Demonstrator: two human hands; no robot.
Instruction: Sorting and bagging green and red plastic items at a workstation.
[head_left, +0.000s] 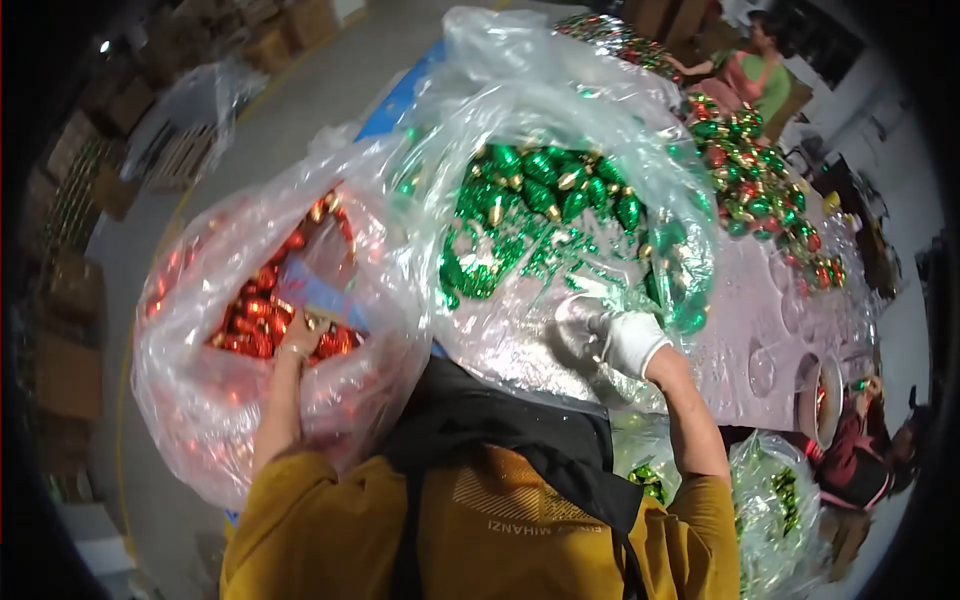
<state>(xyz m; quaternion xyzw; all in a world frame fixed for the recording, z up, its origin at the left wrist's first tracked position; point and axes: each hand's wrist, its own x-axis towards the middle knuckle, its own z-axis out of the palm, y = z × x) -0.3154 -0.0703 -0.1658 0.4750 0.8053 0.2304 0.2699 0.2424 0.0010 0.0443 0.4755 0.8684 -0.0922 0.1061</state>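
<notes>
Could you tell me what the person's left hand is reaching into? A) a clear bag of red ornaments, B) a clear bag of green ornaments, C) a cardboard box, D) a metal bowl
A: the left hand is down inside the clear bag holding the red ornaments, while the gloved right hand is at the bag of green ornaments.

Single head view, steep downward, close over bags (560, 220), fisheye-bent edges.
</notes>
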